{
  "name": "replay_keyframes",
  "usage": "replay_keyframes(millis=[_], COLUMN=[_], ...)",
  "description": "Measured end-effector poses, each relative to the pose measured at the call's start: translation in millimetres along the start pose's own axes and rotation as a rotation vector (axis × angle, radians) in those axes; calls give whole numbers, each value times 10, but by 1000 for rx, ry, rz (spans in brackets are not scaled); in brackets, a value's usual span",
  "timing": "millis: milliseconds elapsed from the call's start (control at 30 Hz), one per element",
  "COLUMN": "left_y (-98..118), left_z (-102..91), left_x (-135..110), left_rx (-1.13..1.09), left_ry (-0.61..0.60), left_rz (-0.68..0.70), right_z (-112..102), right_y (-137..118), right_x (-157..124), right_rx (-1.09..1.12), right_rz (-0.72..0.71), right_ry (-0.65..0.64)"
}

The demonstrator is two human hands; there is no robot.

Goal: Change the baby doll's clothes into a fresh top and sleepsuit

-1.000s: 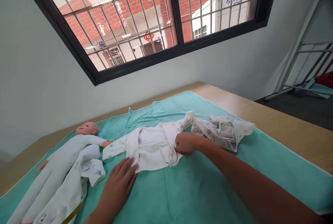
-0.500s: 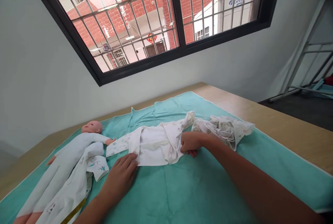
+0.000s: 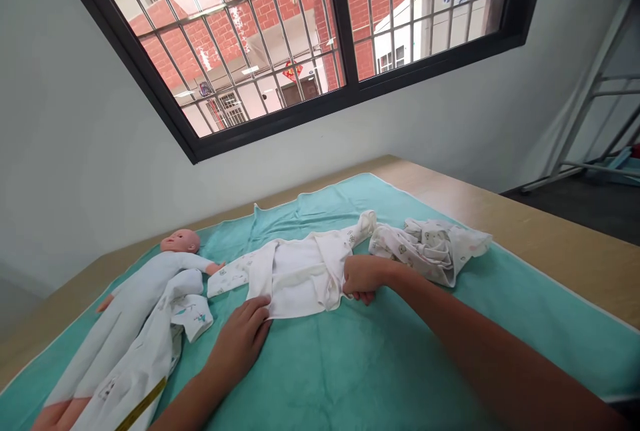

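Note:
A white baby shirt (image 3: 296, 283) with printed sleeves is spread out on the turquoise cloth (image 3: 320, 371), its front flaps folded open. My left hand (image 3: 243, 332) lies flat at its near left corner, fingertips resting on the fabric. At the right edge of the shirt, my right hand (image 3: 367, 275) is closed with curled fingers, pinching the cloth there; the fingertips are partly hidden.
To the left lies a doll (image 3: 135, 304) in a pale suit, with another white baby garment (image 3: 140, 357) and a yellow tape measure (image 3: 143, 407) beside it. A crumpled printed garment (image 3: 433, 247) is on the right. Behind the wooden table (image 3: 530, 231) are a wall and a barred window.
My right hand has shifted slightly left with the shirt's right edge, and the flap there sits a little further in. My left hand stays at its corner. The view has turned slightly.

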State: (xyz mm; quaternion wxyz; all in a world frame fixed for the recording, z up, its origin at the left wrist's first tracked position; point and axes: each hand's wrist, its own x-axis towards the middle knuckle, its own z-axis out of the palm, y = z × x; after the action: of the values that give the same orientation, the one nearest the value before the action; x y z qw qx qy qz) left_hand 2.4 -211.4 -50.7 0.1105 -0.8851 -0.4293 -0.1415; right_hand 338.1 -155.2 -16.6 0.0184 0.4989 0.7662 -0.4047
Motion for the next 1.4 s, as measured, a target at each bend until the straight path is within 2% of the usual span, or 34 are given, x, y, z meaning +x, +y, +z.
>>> replay_keyframes(millis=[167, 467, 633, 800, 933, 1033, 1100, 1133, 1267, 1333, 1400], left_y=[-3, 64, 25, 27, 69, 92, 96, 96, 94, 85, 26], left_z=[62, 57, 44, -55, -122, -147, -152, -149, -96, -97, -181], left_x=[-32, 6, -37, -114, -120, -101, -94, -94, -131, -171, -235], left_rx=[-102, -134, -160, -165, -197, -220, -227, -229, -229, -228, -207], left_ry=[11, 46, 57, 205, 217, 220, 247, 268, 352, 392, 429], left_rz=[-73, -107, -90, -6, 98, 81, 50, 33, -30, -47, -55], right_z=[-35, 114, -51, -285, -365, -382, -383, -377, -277, -179, -77], right_y=[86, -149, -69, 85, 206, 289, 332, 345, 302, 251, 218], right_x=[-32, 73, -79, -280, -349, -363, -325, -283, 7, 142, 210], right_rx=[-93, -71, 0, 57, 55, 82, 103, 107, 63, -23, -128], right_rz=[114, 6, -42, -52, 22, 53, 19, 4, -48, -58, -21], right_ry=[45, 45, -26, -47, -160, -187, -109, -23, 424, 529, 605])
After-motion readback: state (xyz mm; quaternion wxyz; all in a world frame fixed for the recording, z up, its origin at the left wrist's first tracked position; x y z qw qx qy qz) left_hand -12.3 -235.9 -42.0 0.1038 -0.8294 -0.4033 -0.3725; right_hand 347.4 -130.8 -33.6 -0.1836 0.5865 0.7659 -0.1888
